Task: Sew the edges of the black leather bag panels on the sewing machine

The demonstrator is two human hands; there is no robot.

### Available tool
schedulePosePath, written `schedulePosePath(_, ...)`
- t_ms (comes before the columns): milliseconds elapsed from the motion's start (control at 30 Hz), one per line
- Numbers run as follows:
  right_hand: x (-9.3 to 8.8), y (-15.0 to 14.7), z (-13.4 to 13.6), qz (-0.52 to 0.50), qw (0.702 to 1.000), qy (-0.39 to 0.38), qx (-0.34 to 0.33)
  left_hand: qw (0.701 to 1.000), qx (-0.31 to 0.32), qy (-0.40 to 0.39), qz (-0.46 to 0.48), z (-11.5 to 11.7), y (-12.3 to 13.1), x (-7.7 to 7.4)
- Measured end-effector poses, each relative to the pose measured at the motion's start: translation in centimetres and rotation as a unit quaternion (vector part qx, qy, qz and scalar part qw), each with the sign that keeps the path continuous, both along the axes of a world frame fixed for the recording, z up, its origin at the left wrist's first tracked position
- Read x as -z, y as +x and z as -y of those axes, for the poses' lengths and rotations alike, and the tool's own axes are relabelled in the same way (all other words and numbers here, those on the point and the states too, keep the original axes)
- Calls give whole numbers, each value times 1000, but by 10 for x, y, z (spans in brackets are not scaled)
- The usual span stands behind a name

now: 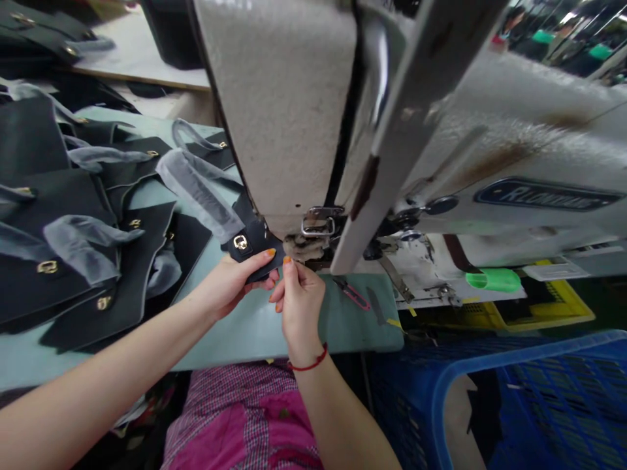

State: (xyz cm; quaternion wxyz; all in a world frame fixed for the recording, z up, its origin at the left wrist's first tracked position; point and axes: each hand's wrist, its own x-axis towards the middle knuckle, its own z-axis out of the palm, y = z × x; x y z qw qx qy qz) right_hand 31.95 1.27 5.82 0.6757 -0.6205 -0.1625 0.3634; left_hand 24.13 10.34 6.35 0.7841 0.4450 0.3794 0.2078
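My left hand (234, 282) is closed on a small black leather piece (252, 245) with a gold buckle, thumb on top, holding it at the needle area of a white sewing machine (294, 117). My right hand (298, 297) pinches the same piece at its right edge, just under the presser foot (318, 228). A red string bracelet circles the right wrist. The needle itself is hidden behind the machine head.
A pile of black leather pieces with gold buckles and grey wraps (83, 228) covers the pale green table (255, 333) on the left. Small snips (353, 294) lie right of my hands. A blue plastic crate (514, 405) stands at lower right, a green cup (492, 281) beyond it.
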Motion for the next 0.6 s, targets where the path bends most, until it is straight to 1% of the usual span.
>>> schedulePosePath(133, 5, 4, 2, -13, 1000, -9, 11, 997, -79, -7, 15, 22, 4, 0)
schedulePosePath(200, 6, 8, 4, -5, 1000, -5, 5, 992, -122, -4, 16, 33, 7, 1)
schedulePosePath(300, 5, 16, 9, 33, 999, -11, -26, 983, -181, 3, 14, 48, 11, 3)
schedulePosePath(467, -4, 30, 16, 74, 995, -30, -60, 970, -242, 9, 31, 69, 19, 7)
schedulePosePath(600, -6, 38, 19, 115, 989, -33, -90, 951, -305, 23, 34, 87, 31, 13)
